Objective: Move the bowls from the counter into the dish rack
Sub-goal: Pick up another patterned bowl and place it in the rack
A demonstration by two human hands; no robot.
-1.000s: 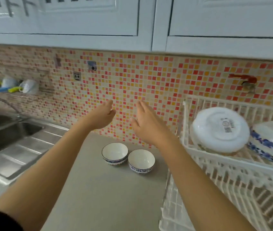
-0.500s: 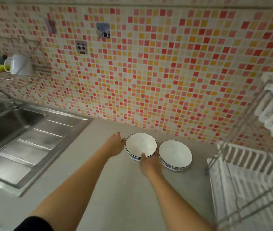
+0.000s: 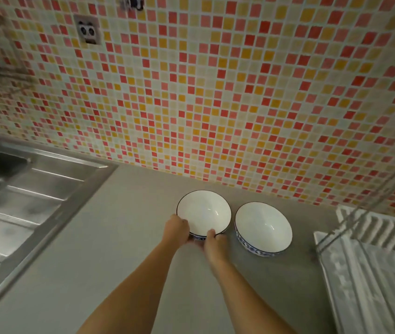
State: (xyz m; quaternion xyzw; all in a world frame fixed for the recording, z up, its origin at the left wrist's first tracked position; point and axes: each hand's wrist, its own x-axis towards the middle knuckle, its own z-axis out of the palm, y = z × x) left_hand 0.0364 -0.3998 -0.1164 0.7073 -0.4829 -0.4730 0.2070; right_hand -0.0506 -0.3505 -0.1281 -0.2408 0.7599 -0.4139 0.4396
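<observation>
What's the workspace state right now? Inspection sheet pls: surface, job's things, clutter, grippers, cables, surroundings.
Surface: grey counter, bare apart from the bowls.
Job's things: left bowl upright, being gripped at its near rim; right bowl upright on the counter, untouched, close beside the first; white dish rack at the right edge, only partly in view.
Clutter: nothing seen.
Grippers: left hand on the left bowl's near-left rim; right hand on its near rim, fingers over the edge.
Cables: nothing seen.
Surroundings: steel sink with drainboard at left; mosaic tile wall behind; wall socket.
</observation>
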